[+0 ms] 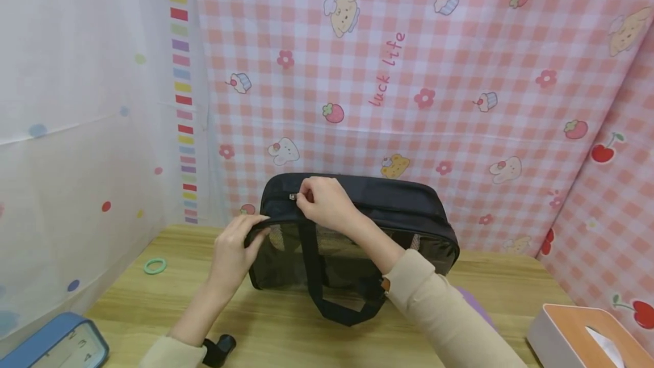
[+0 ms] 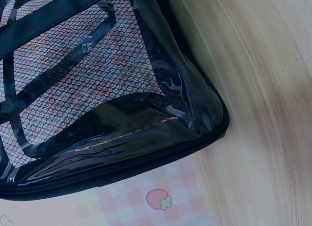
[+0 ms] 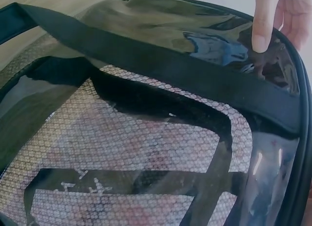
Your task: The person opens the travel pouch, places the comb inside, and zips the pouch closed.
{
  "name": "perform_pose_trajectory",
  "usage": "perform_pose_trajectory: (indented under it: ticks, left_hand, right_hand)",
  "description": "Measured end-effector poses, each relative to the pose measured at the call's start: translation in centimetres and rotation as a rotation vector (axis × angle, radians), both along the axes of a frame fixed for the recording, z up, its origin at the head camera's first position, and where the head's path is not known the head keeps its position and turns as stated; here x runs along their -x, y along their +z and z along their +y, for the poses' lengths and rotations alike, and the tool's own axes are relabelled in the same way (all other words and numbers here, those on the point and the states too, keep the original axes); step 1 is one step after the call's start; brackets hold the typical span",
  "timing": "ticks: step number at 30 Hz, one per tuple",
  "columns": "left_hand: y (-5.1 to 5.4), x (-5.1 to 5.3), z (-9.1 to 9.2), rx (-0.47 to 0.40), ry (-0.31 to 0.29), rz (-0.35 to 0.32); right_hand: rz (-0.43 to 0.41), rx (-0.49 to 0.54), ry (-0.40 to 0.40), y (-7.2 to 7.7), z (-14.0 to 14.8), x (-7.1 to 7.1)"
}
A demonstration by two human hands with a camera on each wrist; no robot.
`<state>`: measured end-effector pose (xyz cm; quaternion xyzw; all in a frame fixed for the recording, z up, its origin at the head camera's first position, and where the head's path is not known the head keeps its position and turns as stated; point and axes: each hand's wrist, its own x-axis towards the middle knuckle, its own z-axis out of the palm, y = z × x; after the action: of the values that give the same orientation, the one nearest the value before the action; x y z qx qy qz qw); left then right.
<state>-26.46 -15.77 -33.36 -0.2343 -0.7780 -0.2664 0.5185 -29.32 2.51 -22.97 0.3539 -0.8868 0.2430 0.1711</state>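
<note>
- Your left hand (image 1: pixel 237 246) grips the top left corner of the black bag (image 1: pixel 393 191), thumb on the front side and fingers over the top edge.
- Your right hand (image 1: pixel 327 200) pinches the zipper pull (image 1: pixel 293 197) near the left end of the bag's top; the two hands are apart from each other.
- The bag stands on the worktop (image 1: pixel 122 294) in front of you, before a pink checked cloth (image 1: pixel 311 90).
- Its black strap (image 1: pixel 315 268) hangs in a loop down the front, over see-through panels; the wrist views show mesh (image 3: pixel 141 143) beyond the clear front.
- To your left lie a green ring (image 1: pixel 155 272) and, nearer you, a blue clock (image 1: pixel 48 341).
- A black object (image 1: pixel 221 350) sits just beside your left sleeve (image 1: pixel 171 352); you cannot tell what it is.
- A tissue box (image 1: pixel 577 331) stands at your right, and a purple thing (image 1: pixel 477 306) is partly hidden by your right sleeve (image 1: pixel 449 317).
</note>
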Motion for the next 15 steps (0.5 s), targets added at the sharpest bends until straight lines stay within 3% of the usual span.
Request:
perform_pose_trajectory:
  ticks: [15]
  left_hand:
    - [0.0,0.1,0.0,-0.007,-0.007,-0.003]
  right_hand:
    - [0.089,-0.091,0.024,0.0,-2.1,0.0]
